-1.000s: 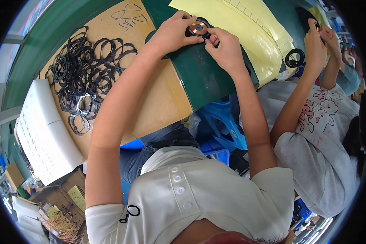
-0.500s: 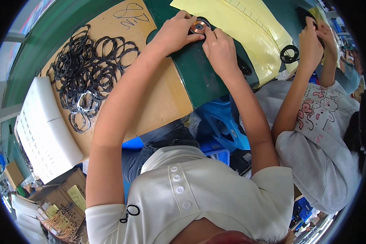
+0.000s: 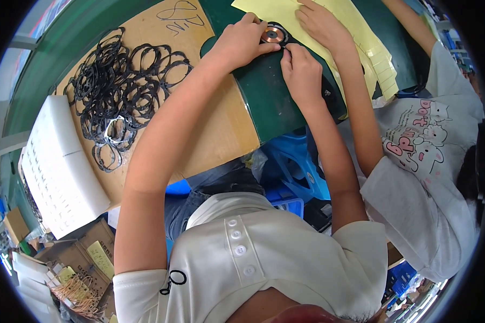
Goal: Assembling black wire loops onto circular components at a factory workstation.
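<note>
Both hands meet at the desk's far edge on a small copper coil disc [image 3: 270, 35] in a black ring; the left hand [image 3: 241, 42] pins its rim with closed fingers; the right hand [image 3: 302, 71] pinches its near edge, grip nearly shut; it looks light, thin and fragile, best held by the rim; black rings [image 3: 125, 89] heap toward the left edge; yellow label sheets [image 3: 369, 46] lie at the far right; a white tray [image 3: 59, 167] sits at the left corner.

An assembly workshop: a heap of black rings [image 3: 126, 91] on a green workbench [image 3: 275, 102].
</note>
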{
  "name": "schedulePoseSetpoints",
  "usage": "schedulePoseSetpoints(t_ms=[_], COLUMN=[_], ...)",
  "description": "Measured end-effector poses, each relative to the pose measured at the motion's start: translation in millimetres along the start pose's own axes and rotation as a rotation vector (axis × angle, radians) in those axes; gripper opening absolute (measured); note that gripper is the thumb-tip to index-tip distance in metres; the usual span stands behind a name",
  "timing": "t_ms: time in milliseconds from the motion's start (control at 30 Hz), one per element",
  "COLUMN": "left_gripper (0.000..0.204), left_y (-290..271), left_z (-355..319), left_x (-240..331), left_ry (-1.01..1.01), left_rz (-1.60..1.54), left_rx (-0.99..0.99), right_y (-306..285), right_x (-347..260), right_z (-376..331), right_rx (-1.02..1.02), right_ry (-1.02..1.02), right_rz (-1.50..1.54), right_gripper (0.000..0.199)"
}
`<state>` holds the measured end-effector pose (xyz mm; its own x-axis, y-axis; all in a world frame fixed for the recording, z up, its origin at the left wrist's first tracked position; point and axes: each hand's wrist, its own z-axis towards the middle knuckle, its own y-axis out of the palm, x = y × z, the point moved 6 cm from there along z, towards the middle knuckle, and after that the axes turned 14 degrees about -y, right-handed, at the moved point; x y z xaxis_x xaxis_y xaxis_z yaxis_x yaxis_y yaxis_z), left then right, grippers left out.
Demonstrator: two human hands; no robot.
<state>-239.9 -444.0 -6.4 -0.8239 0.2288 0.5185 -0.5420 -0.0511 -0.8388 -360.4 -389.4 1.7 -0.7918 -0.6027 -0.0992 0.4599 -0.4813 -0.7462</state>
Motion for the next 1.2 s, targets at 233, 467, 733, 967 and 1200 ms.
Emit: schedulePoseSetpoints(t_ms=[233,467,733,967,1200], left_gripper=[0.042,0.044,0.052,0.052,0.050], left_y=[-0.3,-1.7,-0.4,5.1,7.3], left_z=[-3.1,-4.8,-9.1,-7.3,-4.9], left_x=[2.3,3.2,-6.0,-14.3,-24.0], left_ry=[0.038,0.025,0.015,-0.029,-0.004], left_rz=[-0.006,0.034,0.100,0.057,0.042], left_rx=[0.033,0.025,0.064,0.034,0.000], right_y=[0.2,-12.1,-10.0,2.8,6.2], right_x=[-3.2,-3.9,-5.5,9.3,-1.8], right_z=[-2.1,-9.6,0.7,-1.6,-10.3], right_rx=[-0.126,0.057,0.009,0.041,-0.064], right_ry=[0.031,0.018,-0.133,-0.213,-0.176], right_rz=[-0.081,0.064,0.093,0.152,0.092], right_gripper=[0.011,0.010,0.011,0.023,0.030])
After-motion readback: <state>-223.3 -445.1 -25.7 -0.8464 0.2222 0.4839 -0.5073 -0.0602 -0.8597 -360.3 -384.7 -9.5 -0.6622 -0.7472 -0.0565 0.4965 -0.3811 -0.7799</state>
